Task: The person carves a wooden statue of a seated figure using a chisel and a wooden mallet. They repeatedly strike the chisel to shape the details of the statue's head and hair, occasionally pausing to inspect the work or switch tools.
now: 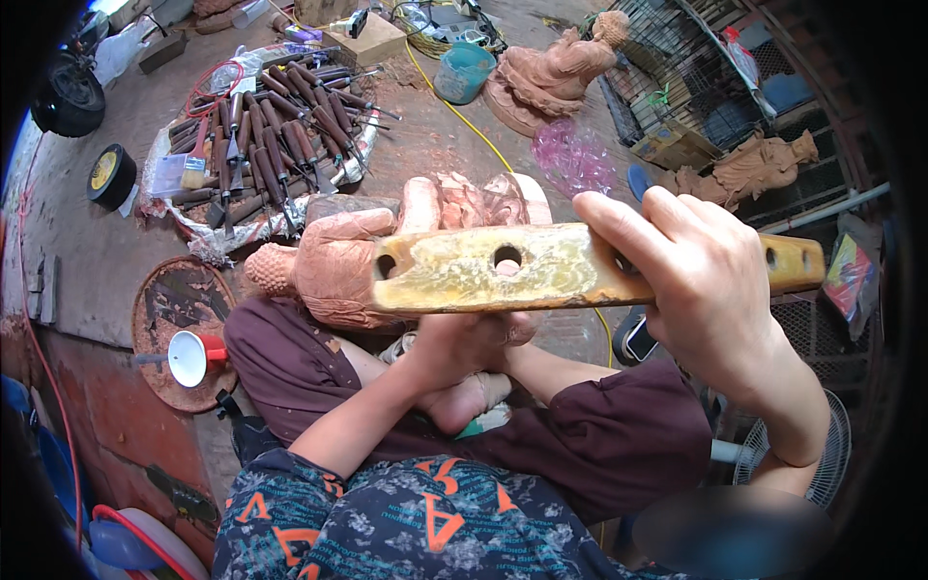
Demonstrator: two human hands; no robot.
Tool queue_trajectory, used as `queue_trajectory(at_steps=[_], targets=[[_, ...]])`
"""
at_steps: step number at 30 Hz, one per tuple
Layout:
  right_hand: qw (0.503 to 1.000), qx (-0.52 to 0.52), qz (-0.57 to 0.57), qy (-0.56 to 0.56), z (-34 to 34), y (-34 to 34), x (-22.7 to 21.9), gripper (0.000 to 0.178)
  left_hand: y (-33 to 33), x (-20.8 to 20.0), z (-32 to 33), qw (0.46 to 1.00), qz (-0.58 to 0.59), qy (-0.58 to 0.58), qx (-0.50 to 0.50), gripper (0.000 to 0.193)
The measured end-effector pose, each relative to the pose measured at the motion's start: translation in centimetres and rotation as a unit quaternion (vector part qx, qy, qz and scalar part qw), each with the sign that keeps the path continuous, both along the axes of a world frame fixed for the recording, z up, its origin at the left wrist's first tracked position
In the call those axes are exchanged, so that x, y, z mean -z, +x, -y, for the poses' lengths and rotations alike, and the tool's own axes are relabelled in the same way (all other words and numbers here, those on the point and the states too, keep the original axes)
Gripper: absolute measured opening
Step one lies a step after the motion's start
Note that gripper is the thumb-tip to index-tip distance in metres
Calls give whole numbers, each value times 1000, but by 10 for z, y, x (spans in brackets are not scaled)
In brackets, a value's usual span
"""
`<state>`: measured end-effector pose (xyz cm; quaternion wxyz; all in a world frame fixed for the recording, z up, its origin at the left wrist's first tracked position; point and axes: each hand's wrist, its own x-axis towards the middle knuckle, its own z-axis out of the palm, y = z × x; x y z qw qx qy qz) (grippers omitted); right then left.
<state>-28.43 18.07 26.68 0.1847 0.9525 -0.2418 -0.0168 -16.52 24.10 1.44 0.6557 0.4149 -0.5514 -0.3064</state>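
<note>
My right hand [691,266] is closed around a long, flat, yellow-brown bar [561,261] with worn edges and several round holes. The bar crosses the view from side to side, over a carved reddish-wood figure [333,271]. This figure lies on its side, its knobbly head at the left near my knee. Just below the bar is my left hand [464,338], close to the figure; its fingers are mostly hidden by the bar, so whether it grips anything cannot be made out. My legs are crossed beneath, in dark maroon trousers.
A pile of wooden-handled chisels [280,135] lies on a cloth at upper left. Nearby are a round tray of shavings [159,290], a red-and-white mug [188,358] and a tape roll [111,176]. Farther off stand a teal bucket [462,72] and a seated carved figure [556,72]. A yellow cable [459,121] crosses the floor.
</note>
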Motion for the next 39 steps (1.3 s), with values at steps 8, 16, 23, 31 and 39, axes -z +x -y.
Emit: queue_trajectory(at_steps=[8, 16, 23, 31, 39], targets=[[981, 61, 75, 168, 0, 5, -1, 58, 9, 16, -6, 984, -173, 24, -28, 35], [980, 58, 67, 177, -4, 15, 0, 55, 18, 14, -30, 906, -253, 292, 172, 53], [976, 54, 92, 192, -3, 21, 0, 55, 22, 24, -22, 864, -312, 323, 228, 53], [977, 50, 79, 191, -2, 23, 1, 53, 16, 54, -21, 876, -275, 292, 269, 44], [985, 30, 61, 156, -2, 25, -4, 49, 40, -3, -7, 942, -53, 273, 190, 44]])
